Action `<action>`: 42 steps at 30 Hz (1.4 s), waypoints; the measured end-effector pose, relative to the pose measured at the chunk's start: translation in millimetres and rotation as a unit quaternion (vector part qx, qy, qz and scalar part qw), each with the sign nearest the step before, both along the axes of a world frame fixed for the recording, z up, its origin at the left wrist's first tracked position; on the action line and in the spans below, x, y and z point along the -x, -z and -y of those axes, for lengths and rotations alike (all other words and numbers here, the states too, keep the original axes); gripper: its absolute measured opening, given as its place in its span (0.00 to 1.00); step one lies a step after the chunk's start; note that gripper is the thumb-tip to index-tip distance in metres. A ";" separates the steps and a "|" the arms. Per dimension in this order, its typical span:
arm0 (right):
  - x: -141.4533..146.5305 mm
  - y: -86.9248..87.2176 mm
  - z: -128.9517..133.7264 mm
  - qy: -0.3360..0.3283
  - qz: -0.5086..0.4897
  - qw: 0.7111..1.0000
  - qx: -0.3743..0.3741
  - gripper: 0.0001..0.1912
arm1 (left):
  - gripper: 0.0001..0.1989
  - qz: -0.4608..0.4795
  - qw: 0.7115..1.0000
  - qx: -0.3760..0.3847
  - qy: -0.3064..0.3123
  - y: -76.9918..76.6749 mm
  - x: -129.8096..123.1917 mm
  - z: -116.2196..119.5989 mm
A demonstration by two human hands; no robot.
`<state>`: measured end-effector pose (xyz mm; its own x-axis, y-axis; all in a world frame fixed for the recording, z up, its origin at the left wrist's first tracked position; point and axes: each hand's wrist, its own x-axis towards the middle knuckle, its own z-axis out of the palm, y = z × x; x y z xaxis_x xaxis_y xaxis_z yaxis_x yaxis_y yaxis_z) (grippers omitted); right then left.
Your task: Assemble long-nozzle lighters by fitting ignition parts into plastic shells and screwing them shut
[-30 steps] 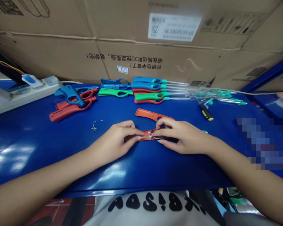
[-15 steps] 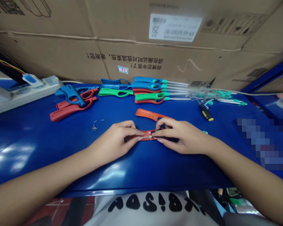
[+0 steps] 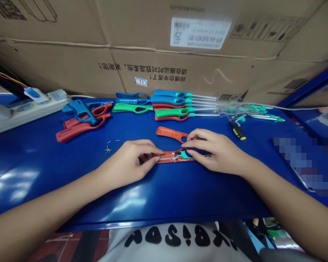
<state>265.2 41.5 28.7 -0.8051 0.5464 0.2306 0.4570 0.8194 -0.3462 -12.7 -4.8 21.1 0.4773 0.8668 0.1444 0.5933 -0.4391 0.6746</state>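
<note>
An orange casing half (image 3: 166, 159) lies on the blue table with a clear tube, white wires and a green part (image 3: 184, 155) inside it. My left hand (image 3: 138, 158) pinches the casing's left end between thumb and fingers. The fingers of my right hand (image 3: 211, 149) are spread around the green part, fingertips touching the casing's right portion; whether they grip it is hard to see. Just behind, a second orange casing half (image 3: 171, 133) lies on the table, its right end partly covered by my right hand.
Small screws (image 3: 107, 149) lie left of my hands. Blue and red casings (image 3: 79, 129) are at back left, lighters (image 3: 172, 113) along the back, a black-and-yellow screwdriver (image 3: 237, 131) at right. A power strip (image 3: 24, 111) and cardboard box (image 3: 142, 54) border the table.
My right hand has shifted slightly right and up, uncovering the green part. My left hand has slid a little left along the casing.
</note>
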 end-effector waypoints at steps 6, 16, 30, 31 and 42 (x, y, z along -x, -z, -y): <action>-9.9 6.1 -14.9 0.091 0.030 0.995 -0.012 0.10 | 0.08 -0.002 0.999 -0.037 -0.010 1.9 1.7 -2.4; -3.2 1.0 -12.8 0.183 -0.150 0.951 0.201 0.08 | 0.16 -0.066 0.965 -0.254 -0.014 -3.0 5.1 -7.2; -1.4 -2.9 -4.9 0.070 -0.084 0.970 0.219 0.21 | 0.17 -0.071 0.967 -0.241 0.050 2.5 5.6 -5.6; -2.0 -2.6 -5.6 0.050 -0.067 0.978 0.191 0.20 | 0.16 -0.071 0.968 -0.235 0.052 2.7 5.4 -5.6; -7.2 -0.7 -9.3 -0.008 0.000 0.986 0.164 0.22 | 0.18 -0.091 0.976 -0.177 0.083 8.2 6.5 -6.4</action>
<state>272.4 50.8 29.4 -0.8138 0.5795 0.0434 0.4456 0.6703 -0.5934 -19.2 1.6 12.8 0.6521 0.6870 0.3205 0.5911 -0.7255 0.3525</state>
